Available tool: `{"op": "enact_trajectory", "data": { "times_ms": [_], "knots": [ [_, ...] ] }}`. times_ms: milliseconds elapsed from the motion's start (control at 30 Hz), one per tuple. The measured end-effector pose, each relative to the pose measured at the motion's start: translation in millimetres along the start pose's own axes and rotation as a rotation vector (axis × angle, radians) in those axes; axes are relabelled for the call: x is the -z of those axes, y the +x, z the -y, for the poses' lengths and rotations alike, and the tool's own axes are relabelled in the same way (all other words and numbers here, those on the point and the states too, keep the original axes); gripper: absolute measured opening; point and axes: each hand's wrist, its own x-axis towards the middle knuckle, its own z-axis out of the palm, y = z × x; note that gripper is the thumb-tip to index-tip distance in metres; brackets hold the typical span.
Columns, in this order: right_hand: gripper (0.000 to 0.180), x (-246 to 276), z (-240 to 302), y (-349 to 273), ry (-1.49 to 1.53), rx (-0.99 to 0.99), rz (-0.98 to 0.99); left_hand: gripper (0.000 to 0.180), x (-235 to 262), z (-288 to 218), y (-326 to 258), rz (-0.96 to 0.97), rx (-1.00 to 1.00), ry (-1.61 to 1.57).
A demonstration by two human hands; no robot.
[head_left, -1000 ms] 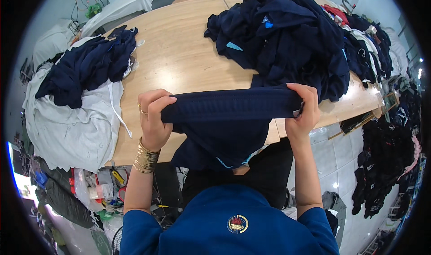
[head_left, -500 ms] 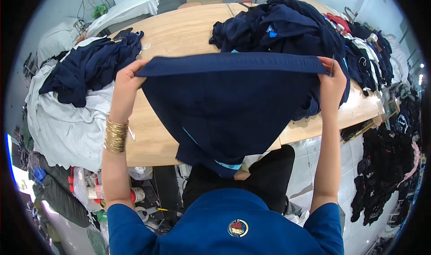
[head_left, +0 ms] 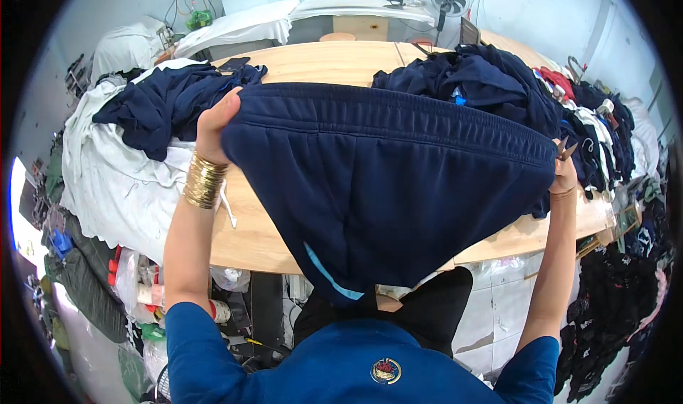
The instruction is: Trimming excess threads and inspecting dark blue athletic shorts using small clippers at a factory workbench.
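Note:
Stretched between both hands, above the table's near edge, is a pair of navy sports trousers [head_left: 398, 205] with a gathered elastic waistband and a light-blue curved stripe low on one side. The lower part of the garment hangs toward my lap. My left hand [head_left: 217, 123], with gold bangles at the wrist, closes on the left end of the waistband. At the other end, slightly lower, my right hand [head_left: 564, 175] grips the waistband. The pointed metal blades of small snips [head_left: 565, 149] stick out of that same hand; their handles are hidden.
A large pile of navy garments [head_left: 484, 84] lies on the wooden table [head_left: 313, 55] at far right. Another navy heap [head_left: 167, 112] rests on white cloth [head_left: 114, 183] at left. Dark clothes [head_left: 605, 319] lie on the floor at right. A fan [head_left: 449, 0] stands at the back.
The waistband has been pulled wider, and its gathers and front seam now show. My right hand has moved right and down. The view has tilted up, bringing the fan in.

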Motion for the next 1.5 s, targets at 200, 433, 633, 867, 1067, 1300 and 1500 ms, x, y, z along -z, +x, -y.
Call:
{"op": "enact_trajectory", "data": {
  "times_ms": [200, 433, 633, 867, 1067, 1300, 1500],
  "knots": [
    [0.039, -12, 12, 15, 0.014, -0.012, -0.083, 0.021, 15, -12, 12, 0.37, -0.11, 0.074],
    [0.04, -12, 28, 15, -0.145, 0.03, -0.1, 0.023, -1, -30, 4, 0.38, 0.023, 0.345],
    [0.043, -39, 41, 34, -0.284, -0.08, -0.112, 0.03, 11, -38, -5, 0.275, 0.076, 0.467],
    [0.022, -70, 48, 105, -1.32, -0.136, -0.132, 0.027, -6, -41, 32, 0.063, 0.036, 1.514],
    [0.036, -81, 103, 134, -1.593, 0.638, -0.52, 0.017, -21, -66, 68, -0.283, -0.854, 1.986],
    [0.033, -164, -16, -4, -1.639, 0.598, 0.248, 0.028, 35, 53, -71, -0.276, -0.397, 2.225],
    [0.027, -192, -138, -112, -1.267, -0.211, 0.559, 0.027, 29, 163, -177, -0.361, 0.259, 1.817]
  ]
}}
